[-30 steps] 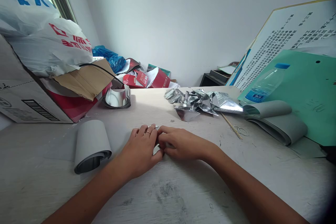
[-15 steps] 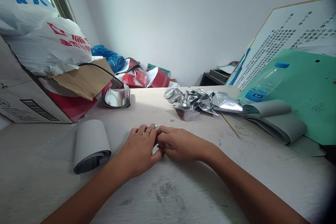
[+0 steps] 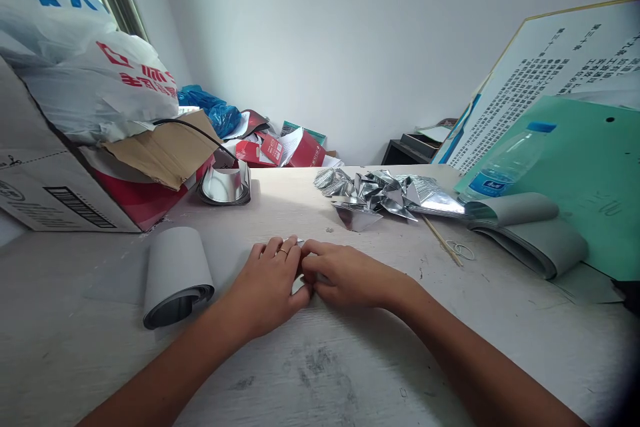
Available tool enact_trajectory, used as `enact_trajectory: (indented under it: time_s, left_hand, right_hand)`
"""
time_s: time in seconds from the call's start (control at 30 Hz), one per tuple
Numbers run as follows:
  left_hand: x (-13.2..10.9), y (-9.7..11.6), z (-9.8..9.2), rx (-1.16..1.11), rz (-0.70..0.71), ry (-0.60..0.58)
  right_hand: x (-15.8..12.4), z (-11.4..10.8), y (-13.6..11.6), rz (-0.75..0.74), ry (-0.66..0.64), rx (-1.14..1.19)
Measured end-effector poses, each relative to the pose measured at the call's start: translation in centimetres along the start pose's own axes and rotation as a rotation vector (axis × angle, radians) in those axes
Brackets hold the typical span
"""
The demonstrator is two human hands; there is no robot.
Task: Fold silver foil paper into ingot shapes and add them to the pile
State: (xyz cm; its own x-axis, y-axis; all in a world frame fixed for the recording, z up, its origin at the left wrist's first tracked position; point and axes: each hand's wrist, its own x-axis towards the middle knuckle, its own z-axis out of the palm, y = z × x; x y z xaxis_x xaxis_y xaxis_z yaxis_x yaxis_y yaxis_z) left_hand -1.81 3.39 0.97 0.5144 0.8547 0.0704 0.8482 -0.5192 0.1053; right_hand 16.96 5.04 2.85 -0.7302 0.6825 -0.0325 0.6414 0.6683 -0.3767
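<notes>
My left hand (image 3: 267, 287) and my right hand (image 3: 345, 275) lie side by side on the white table (image 3: 320, 360), fingers curled and pressed together over a small silver foil piece (image 3: 297, 241). Only a sliver of that piece shows between and beyond the fingertips. A ring sits on one finger of my left hand. Beyond the hands lies a heap of folded silver foil shapes (image 3: 385, 193), with one folded shape (image 3: 356, 217) nearest me.
A grey paper roll (image 3: 175, 277) lies left of my hands. A shiny foil roll (image 3: 225, 185) sits by a cardboard box (image 3: 65, 180) with plastic bags on it. At right are curled grey sheets (image 3: 535, 233), a water bottle (image 3: 505, 163), a green board, a wooden stick (image 3: 440, 239) and rubber bands.
</notes>
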Motion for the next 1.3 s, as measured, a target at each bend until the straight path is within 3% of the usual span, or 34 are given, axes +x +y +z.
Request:
enact_trajectory:
  time_s: [1.3]
  left_hand:
    - [-0.08,-0.01,-0.28,-0.019,0.015,-0.004]
  right_hand:
    - [0.02,-0.53,0.36,0.014,-0.025,0.119]
